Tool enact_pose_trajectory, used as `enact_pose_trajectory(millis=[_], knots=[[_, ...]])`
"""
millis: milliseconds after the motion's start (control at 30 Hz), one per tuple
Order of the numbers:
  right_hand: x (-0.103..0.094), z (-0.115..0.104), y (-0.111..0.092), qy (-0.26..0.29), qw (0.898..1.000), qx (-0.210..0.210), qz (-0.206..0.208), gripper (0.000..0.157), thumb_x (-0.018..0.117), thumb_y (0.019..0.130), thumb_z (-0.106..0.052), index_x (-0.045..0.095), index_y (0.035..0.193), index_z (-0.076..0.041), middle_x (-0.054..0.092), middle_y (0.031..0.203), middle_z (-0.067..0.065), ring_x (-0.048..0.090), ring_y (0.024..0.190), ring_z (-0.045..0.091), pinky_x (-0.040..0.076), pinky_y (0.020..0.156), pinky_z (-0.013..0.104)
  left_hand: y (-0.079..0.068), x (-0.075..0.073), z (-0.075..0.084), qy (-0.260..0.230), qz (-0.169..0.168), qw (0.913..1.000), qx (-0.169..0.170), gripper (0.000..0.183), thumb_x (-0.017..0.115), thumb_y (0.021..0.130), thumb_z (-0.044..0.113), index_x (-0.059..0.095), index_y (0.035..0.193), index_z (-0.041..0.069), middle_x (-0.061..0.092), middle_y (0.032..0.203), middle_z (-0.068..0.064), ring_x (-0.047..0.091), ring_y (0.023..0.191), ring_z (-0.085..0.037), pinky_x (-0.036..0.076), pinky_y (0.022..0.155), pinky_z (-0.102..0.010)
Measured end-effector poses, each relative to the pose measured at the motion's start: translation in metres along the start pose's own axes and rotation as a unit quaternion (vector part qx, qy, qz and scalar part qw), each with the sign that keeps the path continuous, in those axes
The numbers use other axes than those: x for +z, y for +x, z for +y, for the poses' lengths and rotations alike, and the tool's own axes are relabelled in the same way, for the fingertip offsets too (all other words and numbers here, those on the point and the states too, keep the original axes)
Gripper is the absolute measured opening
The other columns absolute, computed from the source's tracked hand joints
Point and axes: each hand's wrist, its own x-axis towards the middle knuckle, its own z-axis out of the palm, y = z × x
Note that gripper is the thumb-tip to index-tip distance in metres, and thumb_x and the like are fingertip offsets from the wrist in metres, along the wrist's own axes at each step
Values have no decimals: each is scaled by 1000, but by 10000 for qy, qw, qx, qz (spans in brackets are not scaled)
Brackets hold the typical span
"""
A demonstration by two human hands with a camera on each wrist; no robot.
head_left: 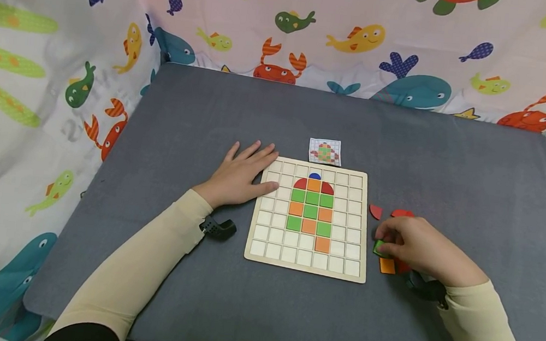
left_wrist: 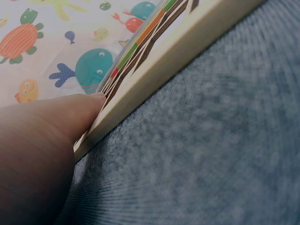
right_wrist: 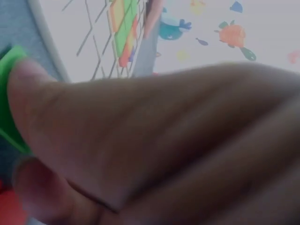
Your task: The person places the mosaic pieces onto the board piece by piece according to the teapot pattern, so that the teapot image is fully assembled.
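Observation:
A wooden grid board (head_left: 265, 249) lies in front of me, with green, orange, red and blue tiles filling its middle columns. My left hand (head_left: 240, 177) rests at the board's upper left edge, fingers spread and straight, thumb on the board's left squares. To the right of the board, my right hand (head_left: 416, 244) pinches a green square tile (head_left: 380, 249) between thumb and fingers. The same green tile (right_wrist: 10, 105) shows at the thumb tip in the right wrist view. Under that hand lie an orange tile (head_left: 386, 266) and red pieces, partly hidden.
A small printed pattern card (head_left: 325, 152) lies just beyond the board's top edge. Red rounded pieces (head_left: 375, 211) sit right of the board. The grey table (head_left: 201, 295) is bordered by a cloth (head_left: 243, 19) printed with sea animals at the back and left.

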Motion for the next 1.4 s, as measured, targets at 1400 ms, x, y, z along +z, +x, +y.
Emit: enact_pose_trajectory(millis=[1400], knots=[[42, -76, 53, 448, 9895, -1356, -207, 26, 81, 93, -16, 62, 77, -26, 58, 71, -15, 54, 64, 5, 47, 58, 24, -2, -3, 2, 22, 40, 10000, 76, 82, 43, 103, 72, 23, 170, 28, 14, 176, 9, 3, 164, -19, -12, 128, -57]])
